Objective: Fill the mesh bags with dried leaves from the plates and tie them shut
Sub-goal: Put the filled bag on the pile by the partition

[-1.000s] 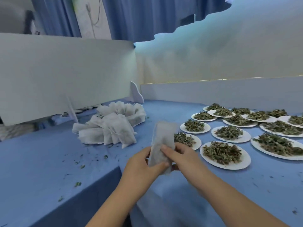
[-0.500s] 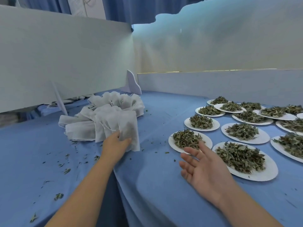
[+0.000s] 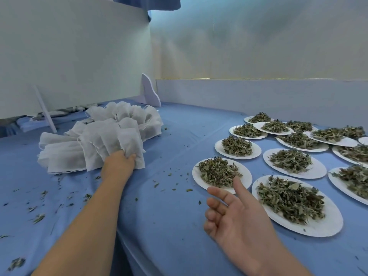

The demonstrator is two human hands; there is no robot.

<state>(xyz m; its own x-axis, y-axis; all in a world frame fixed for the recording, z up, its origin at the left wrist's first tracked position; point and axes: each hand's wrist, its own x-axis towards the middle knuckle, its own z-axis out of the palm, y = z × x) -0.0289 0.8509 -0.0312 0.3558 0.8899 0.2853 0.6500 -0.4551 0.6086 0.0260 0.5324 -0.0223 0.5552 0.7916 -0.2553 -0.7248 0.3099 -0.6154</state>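
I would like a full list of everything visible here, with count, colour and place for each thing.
mesh bags: one pile, too many to count, white, left of centre
plates: about a dozen, white, right side
dried leaves: a heap on each plate, green-brown
leaf crumbs: many, green, scattered on the cloth
tablecloth: one, blue, covers the table
boards: at least two, white, upright behind the table
left hand: grips one mesh bag at the pile's near edge
right hand: open, palm up, beside the nearest plates

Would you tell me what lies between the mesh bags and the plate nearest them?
Between the mesh bags and that plate, the head view shows only blue cloth strewn with leaf crumbs.
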